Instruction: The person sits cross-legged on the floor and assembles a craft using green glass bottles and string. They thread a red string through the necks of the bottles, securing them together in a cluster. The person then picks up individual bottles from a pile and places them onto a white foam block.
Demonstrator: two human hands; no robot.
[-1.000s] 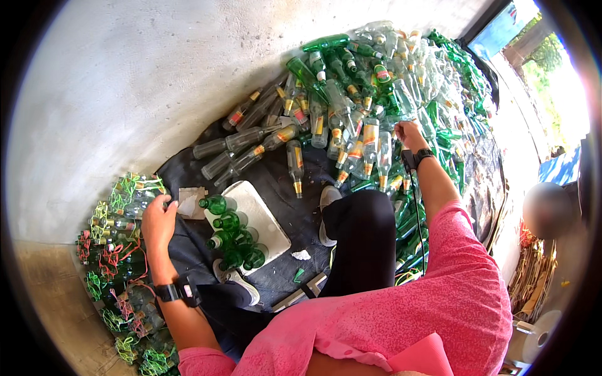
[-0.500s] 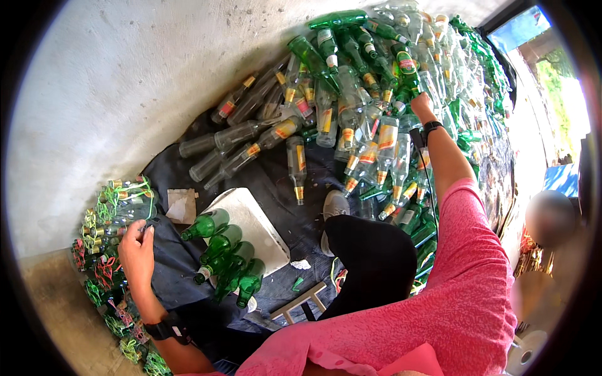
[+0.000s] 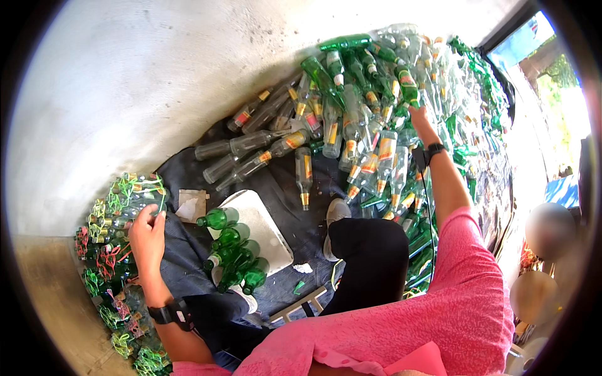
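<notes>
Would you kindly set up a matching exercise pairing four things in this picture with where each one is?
Things:
1. left hand
2. right hand
3. small green bottles
4. white board

Places:
A. under the small green bottles
B. by the bundles tied with coloured bands
C. lying on the white board
D. in the big bottle heap

Pairs: 1-B, 2-D, 3-C, 4-A

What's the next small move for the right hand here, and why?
Probably close the right hand on one clear bottle from the bottle heap: that arm is stretched fully out and the hand sits among the bottles, its grip hidden. The left hand is busy at the bundled bottles.
</notes>
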